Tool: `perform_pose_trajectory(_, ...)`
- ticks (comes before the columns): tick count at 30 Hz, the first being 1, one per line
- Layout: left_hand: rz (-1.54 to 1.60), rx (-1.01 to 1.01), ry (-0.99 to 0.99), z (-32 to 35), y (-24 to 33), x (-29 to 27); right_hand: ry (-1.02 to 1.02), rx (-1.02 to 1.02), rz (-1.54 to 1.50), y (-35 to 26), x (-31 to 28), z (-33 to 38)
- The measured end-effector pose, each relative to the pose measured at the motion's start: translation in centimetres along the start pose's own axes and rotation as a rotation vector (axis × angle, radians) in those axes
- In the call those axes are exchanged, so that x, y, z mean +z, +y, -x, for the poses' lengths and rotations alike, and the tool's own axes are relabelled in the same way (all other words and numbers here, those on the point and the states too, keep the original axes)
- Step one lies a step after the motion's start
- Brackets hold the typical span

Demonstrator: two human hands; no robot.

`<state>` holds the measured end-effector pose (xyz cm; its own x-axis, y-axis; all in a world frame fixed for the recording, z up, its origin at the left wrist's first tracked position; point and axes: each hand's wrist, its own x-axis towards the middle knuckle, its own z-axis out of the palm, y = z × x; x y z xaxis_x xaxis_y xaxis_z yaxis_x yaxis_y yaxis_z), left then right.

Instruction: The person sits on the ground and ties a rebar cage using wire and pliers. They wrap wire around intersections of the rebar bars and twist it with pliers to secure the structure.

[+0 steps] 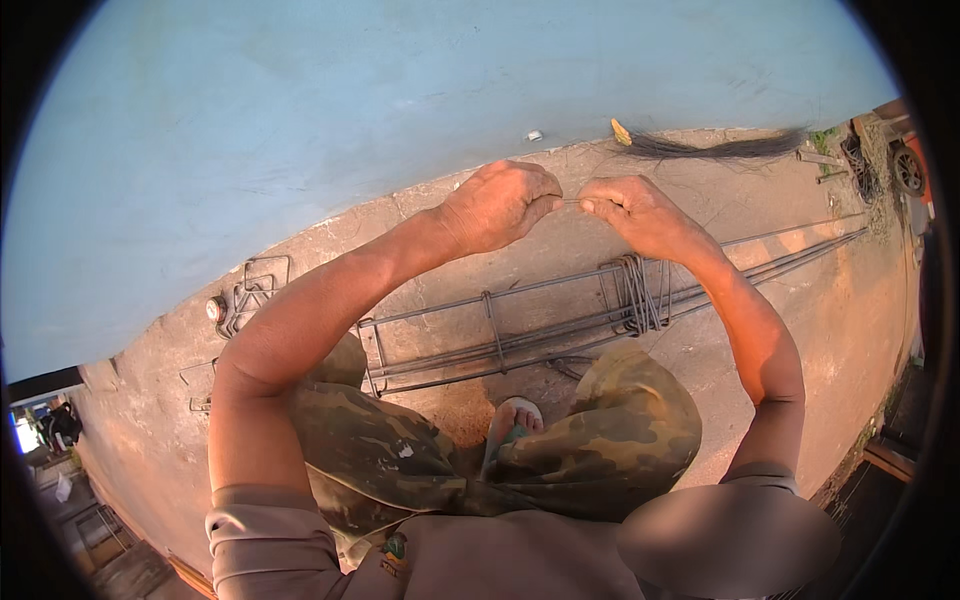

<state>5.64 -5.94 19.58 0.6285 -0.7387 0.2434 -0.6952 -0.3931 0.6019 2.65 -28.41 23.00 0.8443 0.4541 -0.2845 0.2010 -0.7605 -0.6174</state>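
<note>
A short stretch of thin wire [570,201] spans the small gap between my two hands, raised in front of me near the blue wall. My left hand [500,205] is closed, pinching one end between thumb and fingers. Opposite it, my right hand [640,212] pinches the other end. Below them on the ground lies a long rebar frame [490,330] of steel bars with bent rectangular stirrups. Several stirrups [638,297] are bunched together on its bars under my right forearm.
A bundle of dark thin wire [715,148] with a yellow end lies along the foot of the blue wall [400,90]. More bent stirrups [255,290] and a round object [215,308] sit left of my left arm. A wheel [908,170] stands far right. My sandaled foot [518,418] is beside the frame.
</note>
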Motion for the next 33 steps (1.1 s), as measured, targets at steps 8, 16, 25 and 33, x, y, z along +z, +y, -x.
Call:
perform_pose_trajectory(8, 0.926, -0.359, -0.374, 2.6, 1.0, -3.2, 0.015, -0.019, 0.205, 3.5, 1.8, -3.6)
perform_pose_trajectory(16, 1.315, -0.190, 0.034, 23.2, -0.3, -3.6, 0.109, 0.102, 0.142, 4.4, 4.4, -4.0)
perform_pose_trajectory(25, 0.827, -0.287, 0.971, 36.0, 8.4, -10.3, 0.266, -0.039, 0.272, 5.3, 6.9, -8.1)
perform_pose_trajectory(33, 0.895, 0.458, 0.812, 30.2, 14.6, -10.9, 0.139, -0.278, 0.323, 9.5, 8.8, -11.1)
